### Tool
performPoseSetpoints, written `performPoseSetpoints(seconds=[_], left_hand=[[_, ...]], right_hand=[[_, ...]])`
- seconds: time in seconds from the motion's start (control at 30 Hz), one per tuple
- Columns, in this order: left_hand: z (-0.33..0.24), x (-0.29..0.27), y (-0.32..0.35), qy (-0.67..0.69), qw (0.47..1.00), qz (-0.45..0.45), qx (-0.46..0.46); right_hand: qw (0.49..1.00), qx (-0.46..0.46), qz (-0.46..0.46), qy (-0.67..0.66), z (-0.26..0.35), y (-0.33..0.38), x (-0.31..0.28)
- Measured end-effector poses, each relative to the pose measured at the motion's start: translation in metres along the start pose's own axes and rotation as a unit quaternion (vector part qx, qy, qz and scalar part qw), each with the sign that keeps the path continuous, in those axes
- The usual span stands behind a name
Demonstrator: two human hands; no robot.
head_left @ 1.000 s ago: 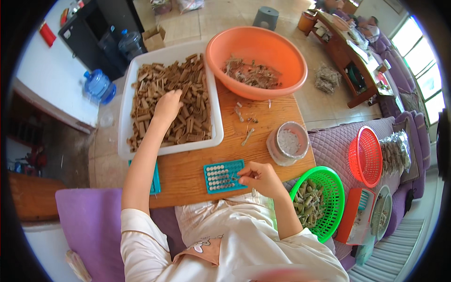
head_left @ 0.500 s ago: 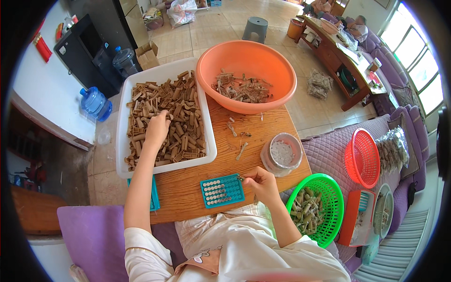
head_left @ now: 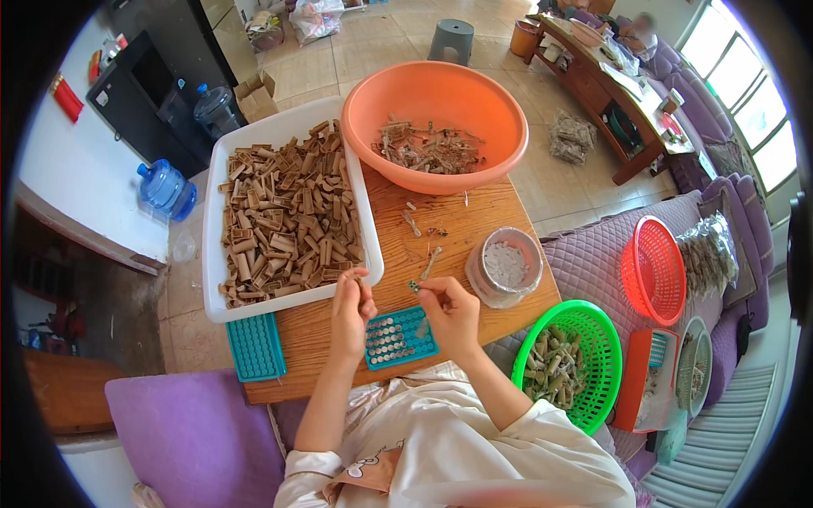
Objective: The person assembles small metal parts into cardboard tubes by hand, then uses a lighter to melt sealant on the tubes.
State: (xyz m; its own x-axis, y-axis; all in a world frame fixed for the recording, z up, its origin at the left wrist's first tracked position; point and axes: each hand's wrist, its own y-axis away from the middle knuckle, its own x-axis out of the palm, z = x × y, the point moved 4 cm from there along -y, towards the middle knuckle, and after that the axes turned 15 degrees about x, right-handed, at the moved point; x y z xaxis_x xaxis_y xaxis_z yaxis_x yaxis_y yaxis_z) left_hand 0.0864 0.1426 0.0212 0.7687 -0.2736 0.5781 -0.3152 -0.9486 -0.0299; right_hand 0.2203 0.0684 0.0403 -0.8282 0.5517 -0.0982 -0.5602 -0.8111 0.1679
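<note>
My left hand [head_left: 351, 306] is raised over the wooden board [head_left: 440, 229], pinching a brown tube piece by the near rim of the white tray [head_left: 213, 254], which is full of brown tube pieces [head_left: 284, 216]. My right hand [head_left: 447, 306] pinches a small dark metal part [head_left: 414, 286] just right of it. Below both hands lies a blue grid holder [head_left: 400, 337] with rows of small round parts in it.
An orange basin [head_left: 500, 102] with metal scraps stands at the far end. A round tub [head_left: 506, 267] of white bits sits to the right. A green basket [head_left: 563, 364], a red basket [head_left: 654, 269] and a second blue holder [head_left: 254, 347] lie around.
My left hand has come back from the tray toward me with a brown piece. My right hand has lifted off the blue holder and now meets the left one.
</note>
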Motion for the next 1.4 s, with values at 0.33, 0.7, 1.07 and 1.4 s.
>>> performPoseSetpoints(seconds=[0.33,0.7,1.07,1.4], left_hand=[[0.015,0.028,0.031,0.043,0.995,0.084,-0.016],[0.012,0.023,0.038,0.036,0.998,0.036,-0.031],[0.007,0.021,0.027,-0.027,0.997,0.061,0.024],[0.002,0.040,0.016,-0.035,0.990,0.136,-0.007]], right_hand=[[0.969,-0.232,-0.047,0.073,0.017,0.021,0.008],[0.971,-0.202,-0.007,0.124,0.011,0.026,0.010],[0.977,-0.202,0.018,0.060,0.019,0.027,0.005],[0.984,-0.167,-0.009,0.066,0.030,0.023,-0.006]])
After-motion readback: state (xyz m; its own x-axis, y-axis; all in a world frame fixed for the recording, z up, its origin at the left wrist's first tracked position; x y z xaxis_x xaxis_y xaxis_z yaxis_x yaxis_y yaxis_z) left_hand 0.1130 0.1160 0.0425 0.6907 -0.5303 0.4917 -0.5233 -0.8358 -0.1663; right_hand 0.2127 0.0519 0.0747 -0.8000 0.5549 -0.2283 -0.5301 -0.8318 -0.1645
